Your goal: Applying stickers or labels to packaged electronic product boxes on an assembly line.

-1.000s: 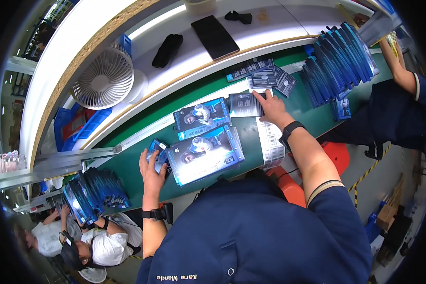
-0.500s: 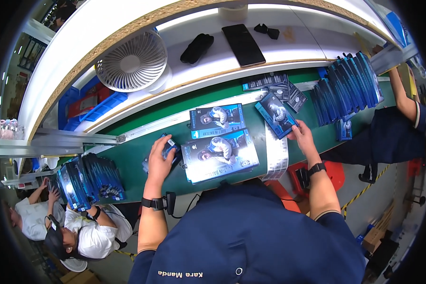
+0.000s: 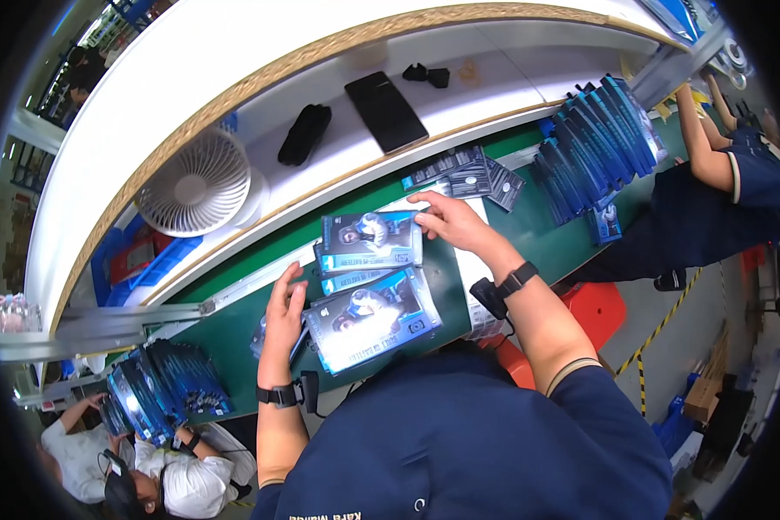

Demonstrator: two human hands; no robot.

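Observation:
At the right edge of an upper stack of flat blue-and-grey printed packages (image 3: 371,241), my right hand (image 3: 455,224) has its fingers apart around the top package's corner. The top package lies slightly askew over the one below. Nearer to me lies a second stack of the same packages (image 3: 373,321), its glossy top reflecting light. My left hand (image 3: 283,312) is left of both stacks, its fingers apart and nothing seen in them. Beneath and beside it, partly hidden, are small dark blue packages (image 3: 260,336) on the green bench (image 3: 451,282).
Rows of upright packages stand at the far right (image 3: 594,152) and left (image 3: 160,390). Loose dark packages (image 3: 468,173) lie behind my right hand. The shelf (image 3: 494,87) holds a white fan (image 3: 195,182) and a black phone (image 3: 386,111). Co-workers stand on both sides.
My right hand has moved left from the right side with its package to the upper stack. My left hand has lifted off the small package it was touching. The view has shifted.

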